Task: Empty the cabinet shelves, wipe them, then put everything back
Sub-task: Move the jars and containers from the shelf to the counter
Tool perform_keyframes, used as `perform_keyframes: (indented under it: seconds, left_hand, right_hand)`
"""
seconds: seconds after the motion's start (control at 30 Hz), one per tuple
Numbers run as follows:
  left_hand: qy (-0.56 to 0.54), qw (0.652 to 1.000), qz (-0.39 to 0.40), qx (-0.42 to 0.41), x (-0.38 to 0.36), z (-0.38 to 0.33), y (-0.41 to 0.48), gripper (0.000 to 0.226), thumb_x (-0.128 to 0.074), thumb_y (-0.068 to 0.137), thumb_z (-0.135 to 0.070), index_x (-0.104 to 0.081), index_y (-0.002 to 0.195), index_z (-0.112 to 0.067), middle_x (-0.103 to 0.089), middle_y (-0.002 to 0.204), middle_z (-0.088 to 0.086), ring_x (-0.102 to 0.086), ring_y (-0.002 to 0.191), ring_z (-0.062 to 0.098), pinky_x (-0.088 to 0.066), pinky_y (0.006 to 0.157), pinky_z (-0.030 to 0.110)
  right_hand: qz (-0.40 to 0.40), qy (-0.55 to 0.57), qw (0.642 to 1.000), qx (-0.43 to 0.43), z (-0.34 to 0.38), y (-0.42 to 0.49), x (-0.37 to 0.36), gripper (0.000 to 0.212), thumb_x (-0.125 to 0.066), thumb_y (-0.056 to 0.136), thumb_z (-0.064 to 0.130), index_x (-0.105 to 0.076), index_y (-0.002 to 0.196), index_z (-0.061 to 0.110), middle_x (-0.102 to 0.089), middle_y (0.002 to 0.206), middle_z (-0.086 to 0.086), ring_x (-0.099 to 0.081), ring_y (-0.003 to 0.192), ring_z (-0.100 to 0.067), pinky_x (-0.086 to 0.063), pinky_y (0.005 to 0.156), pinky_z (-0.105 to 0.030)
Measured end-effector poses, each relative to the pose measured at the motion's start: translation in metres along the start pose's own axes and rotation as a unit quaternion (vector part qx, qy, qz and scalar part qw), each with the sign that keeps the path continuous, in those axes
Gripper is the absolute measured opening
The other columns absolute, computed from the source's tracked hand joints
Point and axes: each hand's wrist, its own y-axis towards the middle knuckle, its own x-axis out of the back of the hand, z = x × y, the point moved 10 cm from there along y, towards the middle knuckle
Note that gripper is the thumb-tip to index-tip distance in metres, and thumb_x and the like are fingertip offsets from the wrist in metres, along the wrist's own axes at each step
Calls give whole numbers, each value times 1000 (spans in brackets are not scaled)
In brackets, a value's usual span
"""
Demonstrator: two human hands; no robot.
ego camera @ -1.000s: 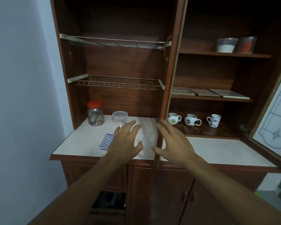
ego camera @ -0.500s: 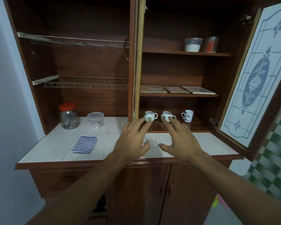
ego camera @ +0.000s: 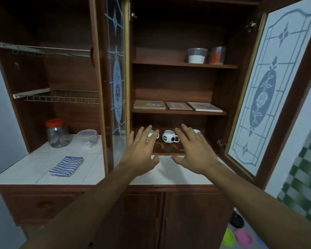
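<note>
The wooden cabinet's right half stands open with three shelves. The bottom shelf [ego camera: 169, 150] holds three small mugs: a football-patterned mug [ego camera: 169, 136] in the middle, a green-marked mug [ego camera: 151, 136] partly behind my left hand, and a third mug [ego camera: 196, 131] mostly hidden by my right hand. My left hand [ego camera: 141, 153] and my right hand [ego camera: 194, 151] hover with fingers spread in front of this shelf, holding nothing. Three flat tiles [ego camera: 178, 106] lie on the middle shelf. Two plastic containers [ego camera: 197, 55] sit on the top shelf. A blue striped cloth [ego camera: 66, 166] lies on the tiled counter [ego camera: 16, 169].
A red-lidded glass jar [ego camera: 57, 133] and a clear plastic tub [ego camera: 87, 138] stand at the counter's back left, under two wire racks [ego camera: 59, 97]. Glass-panelled doors hang open at the centre [ego camera: 116, 78] and right [ego camera: 269, 97]. Coloured items [ego camera: 237, 236] lie on the floor at lower right.
The view has shifted right and closer to the right compartment. Both hands have moved forward from over the counter to the bottom shelf's mugs, still holding nothing.
</note>
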Motion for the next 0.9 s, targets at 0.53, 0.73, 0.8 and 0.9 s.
perform_keyframes:
  seconds: [0.53,0.73,0.8,0.9]
  left_hand:
    - [-11,1000,3,-8,-1,-38,82,83,-58,89,-40,-10,154,-24,-7,162,4,-3,149,25,-3,120,51]
    - [-7,1000,-12,-23,-13,-47,128,82,-59,88,-42,-13,153,-24,-11,161,4,-6,149,22,-4,119,54]
    - [-2,1000,-19,-22,-20,-50,147,80,-58,89,-42,-13,153,-24,-11,161,4,-6,148,23,-3,119,55]
    - [-3,999,-31,-7,-28,-54,175,79,-57,89,-42,-14,153,-24,-9,162,4,-7,149,22,-3,119,53]
  right_hand:
    - [-31,5,999,-31,-79,48,17,94,-59,84,61,-9,155,24,-5,163,-3,-11,149,-23,-13,120,-41]
    - [-44,13,998,-41,-114,79,20,95,-60,84,61,-8,155,26,-5,163,-3,-15,148,-26,-21,118,-41]
    - [-46,15,998,-33,-128,92,20,95,-61,84,60,-9,155,26,-5,163,-3,-15,148,-25,-21,117,-40]
    - [-58,12,998,-22,-152,113,20,94,-62,84,59,-10,155,26,-4,164,-4,-14,148,-25,-20,118,-40]
